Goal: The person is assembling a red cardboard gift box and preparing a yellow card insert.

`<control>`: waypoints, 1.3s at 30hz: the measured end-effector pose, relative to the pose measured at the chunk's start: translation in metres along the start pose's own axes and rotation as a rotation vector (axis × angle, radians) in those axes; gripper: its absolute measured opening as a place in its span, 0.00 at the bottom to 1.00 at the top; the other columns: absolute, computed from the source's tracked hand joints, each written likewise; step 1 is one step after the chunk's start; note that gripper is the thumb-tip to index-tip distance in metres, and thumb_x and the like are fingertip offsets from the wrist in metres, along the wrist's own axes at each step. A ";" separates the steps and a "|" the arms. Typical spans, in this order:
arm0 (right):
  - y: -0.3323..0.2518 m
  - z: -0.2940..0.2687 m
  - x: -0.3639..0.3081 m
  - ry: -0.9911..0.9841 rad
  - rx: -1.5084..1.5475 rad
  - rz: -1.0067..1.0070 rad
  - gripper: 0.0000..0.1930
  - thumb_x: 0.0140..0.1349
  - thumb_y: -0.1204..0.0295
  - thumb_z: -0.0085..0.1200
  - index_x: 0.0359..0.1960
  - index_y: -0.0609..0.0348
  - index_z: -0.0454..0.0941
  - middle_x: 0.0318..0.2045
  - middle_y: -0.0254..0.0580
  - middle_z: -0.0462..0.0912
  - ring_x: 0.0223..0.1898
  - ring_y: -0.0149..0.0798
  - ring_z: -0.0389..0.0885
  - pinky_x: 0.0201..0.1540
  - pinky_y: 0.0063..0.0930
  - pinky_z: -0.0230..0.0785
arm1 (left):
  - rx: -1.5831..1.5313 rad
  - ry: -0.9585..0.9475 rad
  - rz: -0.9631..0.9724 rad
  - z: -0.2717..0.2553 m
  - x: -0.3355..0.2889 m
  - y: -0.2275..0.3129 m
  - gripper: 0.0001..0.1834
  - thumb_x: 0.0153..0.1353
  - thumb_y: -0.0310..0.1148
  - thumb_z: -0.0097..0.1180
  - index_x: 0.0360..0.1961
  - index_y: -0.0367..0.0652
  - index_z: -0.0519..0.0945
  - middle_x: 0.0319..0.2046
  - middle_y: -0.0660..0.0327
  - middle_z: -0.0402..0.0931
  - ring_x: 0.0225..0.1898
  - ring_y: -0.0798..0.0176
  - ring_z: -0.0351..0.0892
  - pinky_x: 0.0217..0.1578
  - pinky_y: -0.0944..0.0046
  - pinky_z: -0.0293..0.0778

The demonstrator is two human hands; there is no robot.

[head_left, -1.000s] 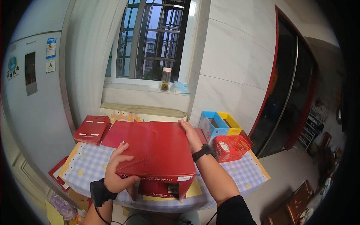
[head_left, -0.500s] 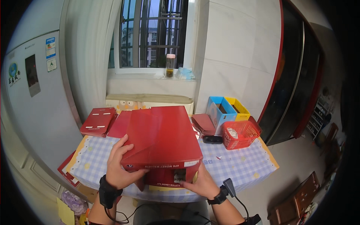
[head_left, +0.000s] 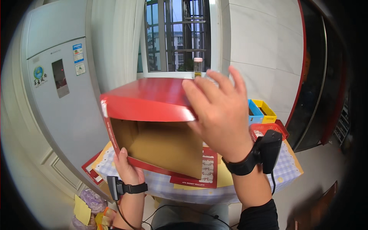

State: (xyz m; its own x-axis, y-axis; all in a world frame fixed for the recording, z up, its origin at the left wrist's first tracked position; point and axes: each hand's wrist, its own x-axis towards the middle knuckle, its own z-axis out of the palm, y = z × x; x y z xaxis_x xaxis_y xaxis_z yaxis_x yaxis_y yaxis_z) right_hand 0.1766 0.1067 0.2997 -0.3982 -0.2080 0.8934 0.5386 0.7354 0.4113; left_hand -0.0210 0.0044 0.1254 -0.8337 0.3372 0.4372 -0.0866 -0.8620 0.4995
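Observation:
A red cardboard box (head_left: 149,113) is held tilted above the table, its open side facing me and bare brown cardboard showing inside. My left hand (head_left: 129,170) grips its lower left edge, thumb on the rim and the other fingers hidden beneath. At the upper right corner is my right hand (head_left: 220,111), thumb and index finger around the box's edge, the remaining fingers raised and slightly blurred. Under the box, partly covered, lies a flat red printed piece (head_left: 210,170) with a pale patterned strip. Yellow sheet material (head_left: 226,178) shows beneath that piece.
A blue and white checked cloth (head_left: 264,168) covers the table. Behind my right hand stand a blue box (head_left: 253,111), a yellow box (head_left: 267,111) and a red plastic basket (head_left: 274,130). A bottle (head_left: 197,67) is by the window; a fridge (head_left: 57,115) stands left.
The box has been turned so its open side faces me. My left hand has gone to its lower left edge, my right hand up to its upper right corner. The view has shifted left.

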 end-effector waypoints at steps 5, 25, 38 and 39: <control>0.011 0.012 -0.017 -0.013 0.197 0.234 0.31 0.43 0.73 0.66 0.54 0.58 0.72 0.44 0.43 0.78 0.46 0.47 0.76 0.57 0.42 0.63 | -0.338 0.254 -0.325 -0.024 -0.026 -0.016 0.19 0.66 0.37 0.46 0.54 0.39 0.67 0.52 0.55 0.72 0.53 0.55 0.73 0.55 0.55 0.70; 0.042 0.072 -0.126 -0.672 0.992 1.125 0.24 0.52 0.72 0.55 0.54 0.61 0.74 0.40 0.46 0.77 0.33 0.31 0.76 0.37 0.24 0.69 | 0.058 -0.652 -1.904 -0.074 -0.103 -0.023 0.25 0.69 0.48 0.44 0.57 0.39 0.69 0.51 0.51 0.74 0.51 0.57 0.76 0.55 0.56 0.71; 0.020 0.060 -0.127 -0.552 1.152 1.073 0.23 0.60 0.71 0.52 0.58 0.59 0.70 0.33 0.39 0.80 0.32 0.26 0.73 0.37 0.20 0.67 | 1.577 -0.817 0.014 0.018 -0.099 -0.123 0.25 0.58 0.30 0.47 0.58 0.36 0.69 0.60 0.48 0.65 0.64 0.44 0.59 0.63 0.39 0.52; 0.020 0.061 -0.127 -0.548 1.159 1.074 0.23 0.60 0.71 0.52 0.59 0.59 0.70 0.34 0.39 0.80 0.32 0.25 0.73 0.37 0.20 0.67 | 1.586 -0.783 -0.067 0.017 -0.093 -0.136 0.23 0.58 0.32 0.48 0.56 0.38 0.72 0.60 0.49 0.66 0.64 0.44 0.60 0.62 0.37 0.52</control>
State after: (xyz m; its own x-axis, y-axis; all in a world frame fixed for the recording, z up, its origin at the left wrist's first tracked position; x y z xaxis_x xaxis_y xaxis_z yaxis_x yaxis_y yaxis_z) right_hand 0.1924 0.1869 0.1832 -0.5667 0.7233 0.3946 0.0231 0.4927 -0.8699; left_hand 0.0774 0.0969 0.0300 -0.3779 0.8479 0.3720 0.8516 0.1606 0.4990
